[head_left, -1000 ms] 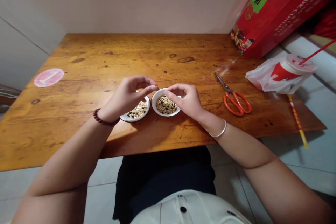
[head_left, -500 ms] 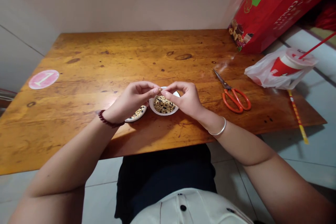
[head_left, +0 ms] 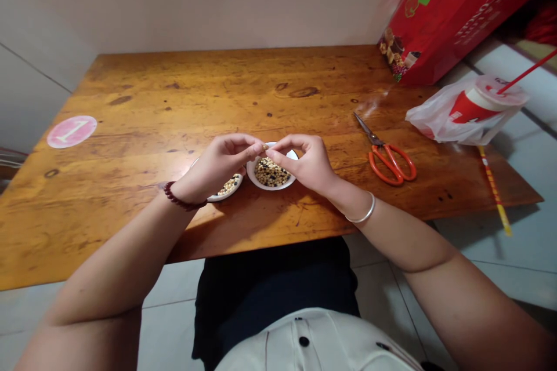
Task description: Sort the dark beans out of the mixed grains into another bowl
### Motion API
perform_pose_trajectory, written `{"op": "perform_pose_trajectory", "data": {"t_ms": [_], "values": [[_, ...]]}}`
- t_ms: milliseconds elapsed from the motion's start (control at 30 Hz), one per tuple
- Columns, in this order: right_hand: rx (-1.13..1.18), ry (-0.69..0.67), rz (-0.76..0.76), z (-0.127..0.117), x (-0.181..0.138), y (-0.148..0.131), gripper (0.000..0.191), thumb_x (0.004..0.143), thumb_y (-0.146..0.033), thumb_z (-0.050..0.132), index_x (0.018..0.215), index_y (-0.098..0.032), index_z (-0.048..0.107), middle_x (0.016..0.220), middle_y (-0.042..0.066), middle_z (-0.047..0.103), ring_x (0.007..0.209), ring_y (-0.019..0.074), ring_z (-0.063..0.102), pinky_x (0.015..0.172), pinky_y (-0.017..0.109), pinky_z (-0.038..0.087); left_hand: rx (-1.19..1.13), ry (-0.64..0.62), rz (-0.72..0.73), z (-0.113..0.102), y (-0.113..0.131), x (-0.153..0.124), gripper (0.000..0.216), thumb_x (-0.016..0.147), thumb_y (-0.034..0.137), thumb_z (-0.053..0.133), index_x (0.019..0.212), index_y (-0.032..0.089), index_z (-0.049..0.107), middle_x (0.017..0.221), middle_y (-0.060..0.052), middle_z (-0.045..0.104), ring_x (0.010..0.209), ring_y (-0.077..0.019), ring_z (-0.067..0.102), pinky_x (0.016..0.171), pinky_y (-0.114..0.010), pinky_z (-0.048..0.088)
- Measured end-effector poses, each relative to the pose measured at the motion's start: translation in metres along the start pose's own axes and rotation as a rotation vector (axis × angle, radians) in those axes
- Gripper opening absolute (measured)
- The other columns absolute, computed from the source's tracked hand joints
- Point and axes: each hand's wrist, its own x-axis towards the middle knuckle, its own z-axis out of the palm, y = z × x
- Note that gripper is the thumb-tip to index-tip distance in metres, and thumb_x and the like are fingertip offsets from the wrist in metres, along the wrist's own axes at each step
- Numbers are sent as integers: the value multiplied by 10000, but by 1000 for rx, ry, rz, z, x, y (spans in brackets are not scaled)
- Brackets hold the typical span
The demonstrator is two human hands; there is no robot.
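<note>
Fingertips of my left hand (head_left: pixel 228 165) and my right hand (head_left: pixel 307 162) meet in a pinch above a white bowl. Between them sits a small yellowish bean-like piece (head_left: pixel 264 147), too small to make out fully. Pale yellow and black beans (head_left: pixel 272 174) lie mixed in the white bowl (head_left: pixel 278 188) below. A second white bowl (head_left: pixel 225 197) stands to its left, largely covered by my left hand, with more yellow and black beans (head_left: pixel 229 186) showing. A dark beaded bracelet circles my left wrist, a silver bangle my right.
Orange-handled scissors (head_left: pixel 387 156) lie on the wooden table (head_left: pixel 195 87), right of the bowls. A cup (head_left: pixel 474 103) in a plastic bag, a yellow-red straw wrapper (head_left: pixel 494 188) and a red box (head_left: pixel 448 23) are farther right. A pink number sticker (head_left: pixel 72 131) is at the left.
My hands stay in nearly the same place, fingertips still together over the bowl. The piece between them shows slightly more. The view has shifted very slightly.
</note>
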Motion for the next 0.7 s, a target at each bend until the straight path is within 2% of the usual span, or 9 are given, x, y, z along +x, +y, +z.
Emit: {"op": "perform_pose_trajectory", "data": {"t_ms": [267,700], "values": [[7,-16,22,0,-1,1,178,773,-391,766,788,-214,757,800,10,779,729,149,718,713,279,578,16,10,-38,0,-1,-1,404,818,568,684,861,167,705,746,-20,657,603,-76,534,538,-164,421],[43,-2,14,1,0,3,179,740,-355,803,790,-188,761,784,16,781,711,138,720,681,250,571,-38,-6,-15,2,0,-1,337,827,516,702,860,180,712,740,-1,656,591,-58,539,520,-143,415]]}}
